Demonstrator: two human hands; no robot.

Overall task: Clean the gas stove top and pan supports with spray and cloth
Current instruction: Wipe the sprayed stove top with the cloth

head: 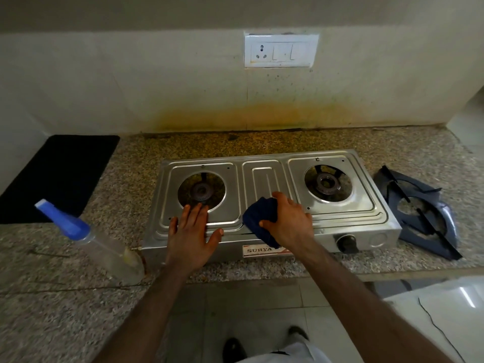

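Spanning the middle of the speckled granite counter [131, 163], a two-burner steel gas stove [267, 179] is seen with both burner openings bared, its pan supports lifted off. To its right, touching or just beside the stove's end, two dark pan supports [419, 213] are stacked flat on the counter. At the far left a black mat [57, 176] is laid against the wall. Near the stove's left front corner a clear spray bottle [91, 239] with a blue nozzle is seen leaning in the wide-angle view; whether it touches the stove cannot be told.

The left hand [191, 231] is laid flat on the stove top just in front of the left burner opening, fingers straight and spread, the thumb out toward the front edge; nothing is held by it. Just beside it, the right hand [288, 221] is placed over the centre front of the stove, and a dark blue cloth [259, 218] is grasped in its curled fingers and thumb, bunched and pressed to the steel, with a tail hung over the front edge above the brand label [259, 250].
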